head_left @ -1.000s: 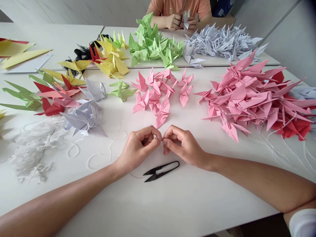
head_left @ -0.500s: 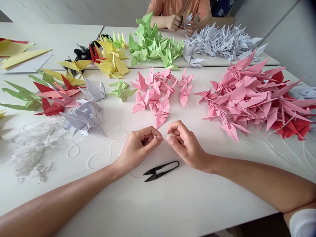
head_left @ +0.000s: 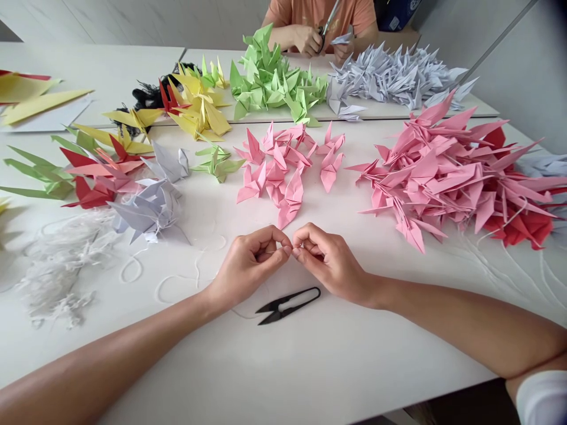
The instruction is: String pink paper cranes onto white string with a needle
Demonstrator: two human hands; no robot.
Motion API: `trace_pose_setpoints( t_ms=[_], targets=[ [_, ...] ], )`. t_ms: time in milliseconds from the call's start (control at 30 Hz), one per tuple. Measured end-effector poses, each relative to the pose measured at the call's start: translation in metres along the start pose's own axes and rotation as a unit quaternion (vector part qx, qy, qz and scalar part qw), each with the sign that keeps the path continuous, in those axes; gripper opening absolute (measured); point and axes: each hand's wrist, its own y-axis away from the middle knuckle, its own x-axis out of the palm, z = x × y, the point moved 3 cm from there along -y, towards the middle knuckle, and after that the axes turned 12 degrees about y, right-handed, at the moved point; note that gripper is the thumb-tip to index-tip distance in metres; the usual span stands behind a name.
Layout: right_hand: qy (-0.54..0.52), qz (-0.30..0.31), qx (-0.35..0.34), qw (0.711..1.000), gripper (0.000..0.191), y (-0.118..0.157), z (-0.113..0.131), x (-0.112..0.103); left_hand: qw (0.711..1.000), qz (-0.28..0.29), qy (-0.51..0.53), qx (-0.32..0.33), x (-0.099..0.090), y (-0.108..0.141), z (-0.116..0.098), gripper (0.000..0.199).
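Note:
My left hand (head_left: 252, 261) is closed in a pinch on a thin white thread, a bit of which shows between the fingers. Its fingertips meet those of my right hand (head_left: 331, 260), also pinched; whatever lies between the right fingertips is too small to make out. Loose white string (head_left: 198, 267) curls on the table to the left of my left wrist and passes beneath it. Black thread snips (head_left: 287, 306) lie just below the hands, blades pointing left. Beyond my fingertips sits a small group of pink paper cranes (head_left: 275, 171).
A large heap of pink cranes (head_left: 438, 171) stands right, with strings trailing. Green cranes (head_left: 279, 82) and pale blue cranes (head_left: 394, 74) are piled at the back. Mixed cranes (head_left: 146, 209) and tangled white string (head_left: 66, 265) lie left. Across the table, a person (head_left: 305, 38) holds scissors.
My right hand has moved slightly left and down, so its fingertips now meet my left fingertips. Across the table, the person's scissors and paper have shifted.

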Motion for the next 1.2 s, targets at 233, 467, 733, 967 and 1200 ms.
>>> trace_pose_setpoints(
  t_ms=[233,467,733,967,1200],
  targets=[
    [-0.037,-0.012,0.029,0.999,0.016,0.0008,-0.0041,-0.0005,1.000,-0.021,-0.021,-0.006,0.0001,0.0010,-0.0002,0.013],
    [-0.019,-0.030,0.020,0.999,0.008,0.0001,-0.0047,0.0004,1.000,-0.021,0.000,-0.009,-0.0005,0.0008,0.0014,0.013],
    [-0.026,-0.038,0.017,0.999,0.013,-0.0005,-0.0045,-0.0004,1.000,-0.018,0.006,-0.006,-0.0005,0.0002,0.0003,0.018],
    [-0.047,-0.034,0.027,0.998,0.012,0.0011,-0.0053,-0.0019,1.000,-0.022,0.003,-0.004,-0.0011,-0.0003,0.0035,0.023],
    [-0.016,-0.041,0.006,0.999,0.010,0.0010,-0.0043,0.0014,1.000,-0.014,0.012,-0.009,-0.0004,0.0007,0.0038,0.033]
  ],
)
